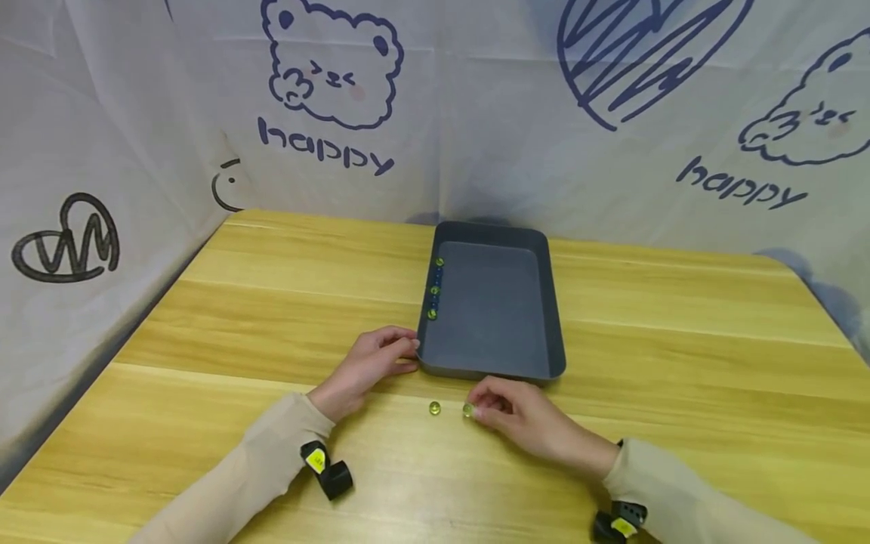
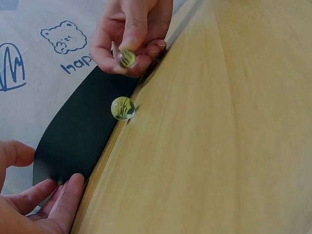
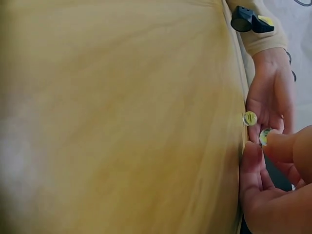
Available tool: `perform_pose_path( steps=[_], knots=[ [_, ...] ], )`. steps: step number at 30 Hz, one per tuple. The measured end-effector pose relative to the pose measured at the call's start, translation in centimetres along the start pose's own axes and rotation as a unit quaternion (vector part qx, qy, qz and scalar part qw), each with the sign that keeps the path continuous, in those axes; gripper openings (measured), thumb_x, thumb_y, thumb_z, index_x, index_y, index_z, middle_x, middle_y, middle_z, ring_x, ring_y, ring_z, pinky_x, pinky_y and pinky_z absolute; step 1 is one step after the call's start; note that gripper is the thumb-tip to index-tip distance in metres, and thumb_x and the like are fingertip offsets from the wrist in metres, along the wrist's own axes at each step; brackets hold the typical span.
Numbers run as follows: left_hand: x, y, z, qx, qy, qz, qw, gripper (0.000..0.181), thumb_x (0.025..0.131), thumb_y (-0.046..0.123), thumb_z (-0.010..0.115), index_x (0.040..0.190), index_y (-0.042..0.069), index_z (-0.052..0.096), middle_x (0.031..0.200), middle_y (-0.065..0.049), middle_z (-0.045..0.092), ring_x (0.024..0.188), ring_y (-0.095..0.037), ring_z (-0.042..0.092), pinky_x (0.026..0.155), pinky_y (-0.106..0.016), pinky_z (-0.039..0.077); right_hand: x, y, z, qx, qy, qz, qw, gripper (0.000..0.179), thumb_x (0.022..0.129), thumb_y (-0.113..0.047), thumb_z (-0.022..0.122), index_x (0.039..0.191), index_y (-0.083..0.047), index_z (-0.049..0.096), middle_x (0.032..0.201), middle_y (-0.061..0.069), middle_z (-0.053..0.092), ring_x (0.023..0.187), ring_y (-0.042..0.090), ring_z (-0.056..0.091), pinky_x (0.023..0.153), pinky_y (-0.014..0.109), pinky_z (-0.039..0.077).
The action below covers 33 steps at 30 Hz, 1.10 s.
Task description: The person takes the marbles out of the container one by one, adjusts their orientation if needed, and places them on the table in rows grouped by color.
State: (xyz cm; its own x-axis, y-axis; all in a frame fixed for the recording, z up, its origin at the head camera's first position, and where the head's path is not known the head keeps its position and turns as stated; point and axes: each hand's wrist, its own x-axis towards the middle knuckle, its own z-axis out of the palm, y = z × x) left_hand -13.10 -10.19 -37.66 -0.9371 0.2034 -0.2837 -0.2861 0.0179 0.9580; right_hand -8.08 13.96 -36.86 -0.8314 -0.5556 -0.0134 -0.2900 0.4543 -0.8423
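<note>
My right hand (image 1: 519,415) pinches a clear marble (image 1: 468,410) with yellow-green swirls between thumb and fingertips, just in front of the tray. A second such marble (image 1: 435,408) lies on the table to its left, between the two hands. My left hand (image 1: 367,366) holds the dark grey tray (image 1: 492,375) at its front left corner, fingertips at the rim and outer wall. Along the tray's left inner wall runs a row of three yellow-green marbles (image 1: 432,313) with small dark blue ones between. In the left wrist view the pinched marble (image 2: 127,59) shows clearly.
The wooden table (image 1: 285,302) carries the tray near its far edge. Behind it hangs a pale cloth (image 1: 489,136) with bear drawings and lettering. Each wrist wears a black camera, the left one (image 1: 329,472) close over the table.
</note>
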Motion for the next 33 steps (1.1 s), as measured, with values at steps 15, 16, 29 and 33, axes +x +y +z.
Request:
perform_pose_path(
  steps=[15, 16, 29, 33],
  knots=[
    [0.06, 0.27, 0.1, 0.001, 0.004, -0.01, 0.9999, 0.031, 0.097, 0.006, 0.05, 0.124, -0.01, 0.055, 0.117, -0.021, 0.057, 0.101, -0.022, 0.06, 0.089, -0.032, 0.055, 0.4, -0.3, 0.29, -0.057, 0.004, -0.008, 0.9983, 0.007, 0.093, -0.009, 0.063, 0.099, -0.007, 0.067, 0.081, -0.007, 0.06, 0.074, 0.004, 0.055, 0.064, 0.022, 0.051],
    [0.08, 0.24, 0.1, 0.001, 0.004, -0.01, 0.9999, 0.031, 0.097, 0.005, 0.05, 0.124, -0.01, 0.055, 0.117, -0.021, 0.057, 0.1, -0.022, 0.06, 0.089, -0.032, 0.055, 0.43, -0.34, 0.31, -0.059, 0.004, -0.008, 0.9982, 0.007, 0.093, -0.009, 0.064, 0.098, -0.007, 0.067, 0.081, -0.007, 0.06, 0.073, 0.004, 0.054, 0.064, 0.022, 0.051],
    [-0.05, 0.25, 0.05, 0.0, -0.006, 0.0, 1.0, 0.032, 0.098, 0.005, 0.049, 0.125, -0.011, 0.053, 0.12, -0.023, 0.055, 0.102, -0.021, 0.059, 0.09, -0.033, 0.055, 0.55, -0.78, 0.33, -0.068, -0.001, 0.004, 0.9977, 0.005, 0.091, -0.008, 0.065, 0.096, -0.007, 0.066, 0.075, -0.008, 0.055, 0.068, 0.003, 0.05, 0.059, 0.021, 0.048],
    [-0.03, 0.26, 0.07, 0.0, -0.005, -0.002, 1.0, 0.032, 0.098, 0.005, 0.05, 0.125, -0.011, 0.053, 0.12, -0.023, 0.055, 0.101, -0.021, 0.059, 0.09, -0.032, 0.055, 0.56, -0.85, 0.24, -0.065, -0.002, 0.008, 0.9979, 0.006, 0.091, -0.008, 0.065, 0.097, -0.007, 0.066, 0.076, -0.008, 0.056, 0.068, 0.003, 0.051, 0.059, 0.021, 0.048]
  ],
)
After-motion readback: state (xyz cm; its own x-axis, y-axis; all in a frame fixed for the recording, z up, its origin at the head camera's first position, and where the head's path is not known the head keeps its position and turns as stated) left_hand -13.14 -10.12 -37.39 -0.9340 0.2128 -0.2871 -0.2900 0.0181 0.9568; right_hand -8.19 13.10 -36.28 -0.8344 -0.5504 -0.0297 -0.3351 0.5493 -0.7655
